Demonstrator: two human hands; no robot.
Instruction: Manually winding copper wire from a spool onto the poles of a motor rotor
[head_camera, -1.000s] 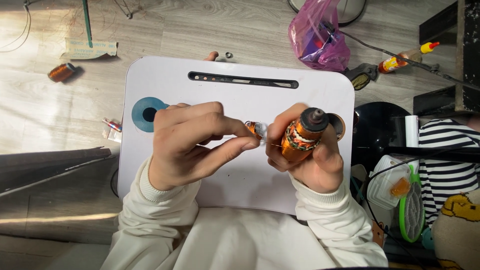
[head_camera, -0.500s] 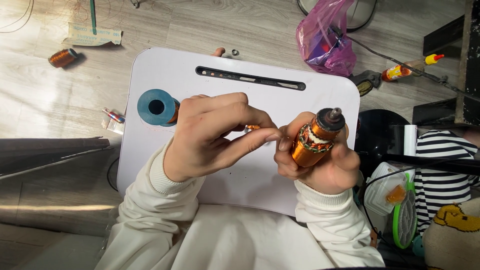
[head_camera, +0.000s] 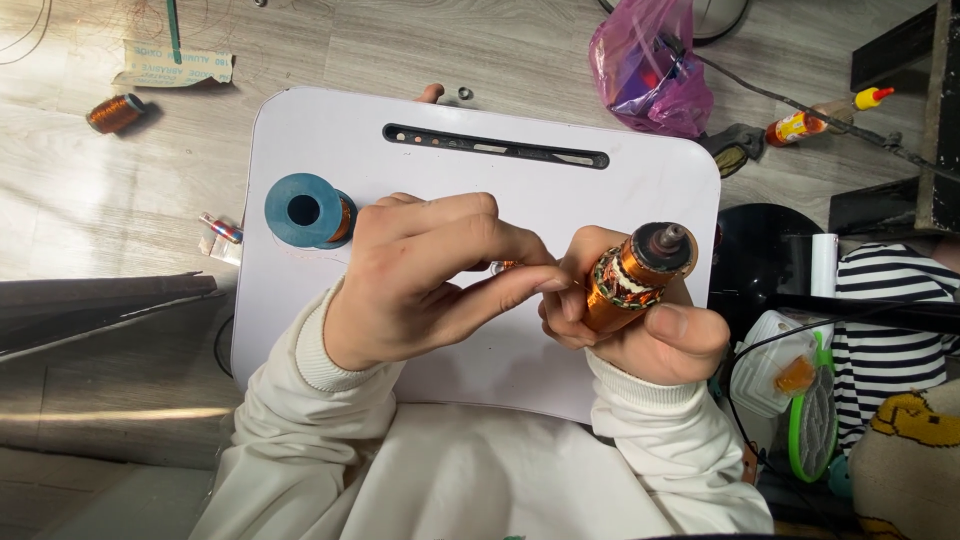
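Copper-wound motor armature (head_camera: 632, 275), a stubby cylinder with a grey steel shaft end, sits clasped in the right hand (head_camera: 640, 325), tilted so the shaft points up and to the right. That hand's thumb lies across the lower side of the winding and its fingers curl round behind, so the grip is closed tight on the part. The left hand (head_camera: 425, 280) comes in from the left with its fingers drawn narrow, thumb and forefinger pinched together at the armature's left end; what they pinch is too small to make out, though a small glint shows just under the fingers. Both hands hover over a white rounded-corner lap tray (head_camera: 330, 330) with a dark slot (head_camera: 497, 147) along its far edge.

On the tray, just left of the left hand, lies a blue plastic spool of copper wire (head_camera: 305, 211), its open core facing up. Well apart on the wooden floor to the upper left rests a small loose coil of copper wire (head_camera: 115, 112). Beyond the tray's far right corner sits a crumpled pink plastic bag (head_camera: 650, 70), and near it a small bottle with a yellow cap (head_camera: 825, 118). Cream sleeves (head_camera: 300, 440) cover both forearms.
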